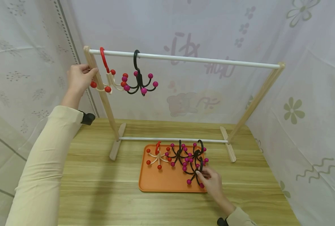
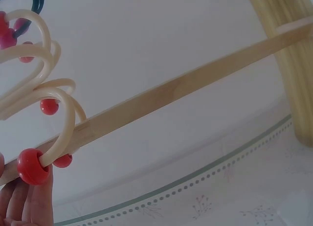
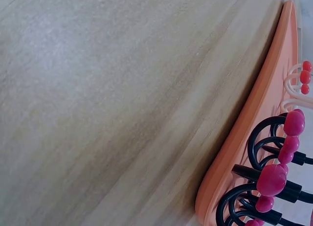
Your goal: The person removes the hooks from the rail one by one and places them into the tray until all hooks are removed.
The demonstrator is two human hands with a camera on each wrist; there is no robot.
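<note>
My left hand (image 1: 79, 78) grips the upper part of the rack's left wooden post (image 1: 106, 105), beside a cream multi-arm hook with red balls (image 1: 109, 80) hanging by its red hook from the white top rail (image 1: 184, 58). A black multi-arm hook with magenta balls (image 1: 139, 80) hangs to its right. Low at the right, my right hand (image 1: 212, 182) pinches another black hook (image 1: 201, 162) over the front right of the orange tray (image 1: 167, 182). Two more black hooks (image 1: 178, 153) and a cream one with red balls (image 1: 158, 157) lie on the tray. The right wrist view hides the right hand.
The rack's right post (image 1: 256, 99) rises from a wooden foot (image 1: 228, 147) on the wood-grain table (image 1: 122, 188). A white lower bar (image 1: 170, 139) runs just behind the tray. Patterned curtain (image 1: 311, 103) surrounds the table's back and sides.
</note>
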